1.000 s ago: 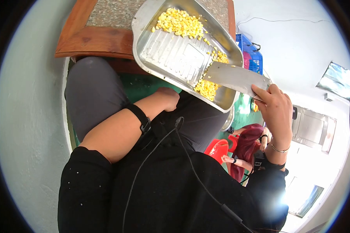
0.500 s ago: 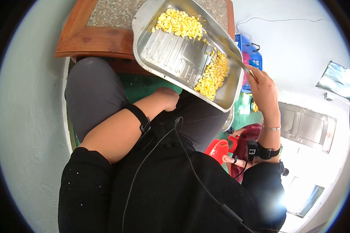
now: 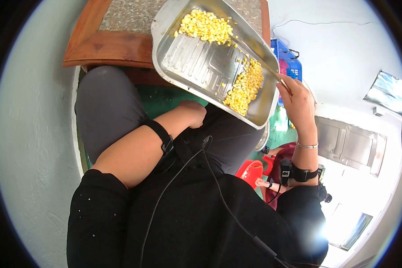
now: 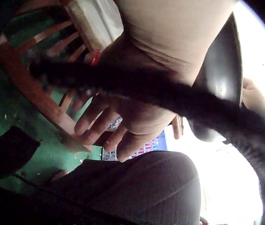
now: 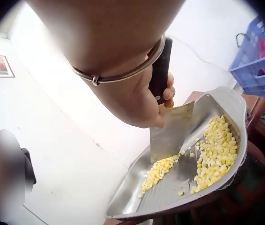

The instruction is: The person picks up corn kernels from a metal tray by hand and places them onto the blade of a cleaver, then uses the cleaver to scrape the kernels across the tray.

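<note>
My right hand [image 3: 299, 105] grips a cleaver by its black handle [image 5: 159, 70]. The broad metal blade [image 5: 172, 133] stands on edge inside a steel tray [image 3: 210, 67]; its far end reaches a pile of yellow corn kernels [image 5: 158, 174]. That same pile [image 3: 205, 27] lies at the tray's upper end in the head view. A second kernel pile [image 3: 244, 87] sits at the tray's right end, below the hand. My left hand [image 3: 193, 114] is off the tray, near my lap. In the left wrist view the left hand's fingers [image 4: 106, 126] hang relaxed, holding nothing.
The tray rests on a wood-framed table [image 3: 116, 47] with a speckled stone top. Past it stands a blue crate [image 3: 290, 62]. Another person in dark red is at the right near a red plastic stool [image 3: 250, 169]. A wall [image 3: 31, 134] runs along my left.
The cleaver lay broadside over the right kernel pile; it has lifted off, turned edge-on and swung toward the upper pile. My right hand moved leftward with it. The left hand stayed still.
</note>
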Available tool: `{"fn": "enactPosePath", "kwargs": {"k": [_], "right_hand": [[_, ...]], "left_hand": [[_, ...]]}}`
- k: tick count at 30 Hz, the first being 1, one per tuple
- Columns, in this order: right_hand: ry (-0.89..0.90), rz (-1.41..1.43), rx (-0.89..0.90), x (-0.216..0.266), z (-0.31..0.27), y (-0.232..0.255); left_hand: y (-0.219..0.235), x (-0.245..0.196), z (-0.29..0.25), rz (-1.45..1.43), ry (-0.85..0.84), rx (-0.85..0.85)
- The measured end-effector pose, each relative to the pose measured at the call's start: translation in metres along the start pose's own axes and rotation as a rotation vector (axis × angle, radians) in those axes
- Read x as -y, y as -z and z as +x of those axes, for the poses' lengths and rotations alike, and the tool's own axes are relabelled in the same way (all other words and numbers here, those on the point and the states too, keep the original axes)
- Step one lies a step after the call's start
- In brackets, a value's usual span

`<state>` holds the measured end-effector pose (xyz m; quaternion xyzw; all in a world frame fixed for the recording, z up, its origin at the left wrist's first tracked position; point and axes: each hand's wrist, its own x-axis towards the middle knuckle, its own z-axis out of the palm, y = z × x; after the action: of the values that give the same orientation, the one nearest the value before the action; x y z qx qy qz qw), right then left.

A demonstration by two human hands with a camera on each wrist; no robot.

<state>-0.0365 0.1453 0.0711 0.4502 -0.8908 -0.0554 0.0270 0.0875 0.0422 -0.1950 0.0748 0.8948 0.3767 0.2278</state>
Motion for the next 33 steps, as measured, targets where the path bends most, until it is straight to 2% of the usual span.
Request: {"fn": "enactPosePath", "kwargs": {"k": [2,4,5,8,10,14,17,19,22,29,31,33], "right_hand": [[0.015,0.015,0.01,0.002,-0.006,0.007],[-0.039,0.114,0.144,0.004,-0.012,0.022],[-0.043,0.113,0.144,0.006,-0.015,0.025],[-0.1,0.054,0.127,0.004,-0.02,0.026],[-0.069,0.014,0.011,-0.005,-0.018,0.013],[-0.022,-0.023,-0.043,-0.01,-0.014,-0.004],[-0.033,0.025,-0.02,-0.007,-0.016,-0.001],[-0.081,0.2,0.111,-0.005,-0.023,0.013],[-0.172,0.264,0.162,-0.002,-0.034,0.023],[-0.19,0.246,0.118,-0.01,-0.041,0.004],[-0.182,0.131,0.004,-0.011,-0.04,-0.003],[-0.181,0.126,0.008,-0.013,-0.037,-0.008]], "left_hand": [[-0.01,0.005,0.006,0.005,-0.018,-0.037],[-0.013,0.008,0.011,0.007,-0.05,-0.063],[-0.015,0.009,0.013,0.008,-0.053,-0.061],[-0.016,0.007,0.014,0.06,-0.061,-0.083],[-0.012,0.005,0.012,0.048,-0.05,-0.057],[0.007,-0.003,-0.004,0.012,-0.001,0.033],[0.003,-0.001,-0.001,0.0,0.007,0.027],[-0.003,0.003,0.004,0.007,-0.01,0.016],[-0.01,0.005,0.009,0.021,-0.022,-0.035],[-0.008,0.007,0.008,-0.001,-0.028,-0.019],[-0.005,0.005,0.007,0.021,-0.024,0.025],[-0.005,0.004,0.006,0.021,-0.019,0.018]]}}
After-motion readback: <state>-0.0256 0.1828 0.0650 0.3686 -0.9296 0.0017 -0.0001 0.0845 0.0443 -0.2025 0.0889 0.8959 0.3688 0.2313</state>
